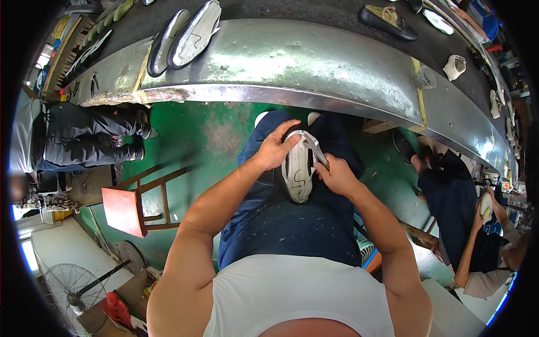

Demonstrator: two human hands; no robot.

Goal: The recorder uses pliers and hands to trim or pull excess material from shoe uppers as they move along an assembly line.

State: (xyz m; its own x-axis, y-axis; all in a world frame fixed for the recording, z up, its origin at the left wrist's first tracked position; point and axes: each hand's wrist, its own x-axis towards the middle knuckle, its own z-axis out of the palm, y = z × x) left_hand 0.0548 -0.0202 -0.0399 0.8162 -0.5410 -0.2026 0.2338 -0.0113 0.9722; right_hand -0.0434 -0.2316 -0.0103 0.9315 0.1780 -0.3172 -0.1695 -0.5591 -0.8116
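A shoe upper on a last [297, 177] rests sole side up on my lap, its pale insole marked with a dark squiggle. My left hand [277, 147] grips its far end, with the thumb over the edge and the fingers along the side. My right hand [336, 175] is closed around the handle of a grey metal tool [316, 149] that looks like pincers. The tool's head lies at the far right edge of the shoe; the exact contact is too small to tell.
A metal-edged bench [314, 53] runs across ahead, bearing a pair of lasted shoes [192, 36], a dark loafer [387, 22] and a clear cup [425, 77]. A red-topped stool [124, 212] stands left, near a wire fan [73, 289]. Co-workers sit at both sides; the right one [477, 224] holds a shoe.
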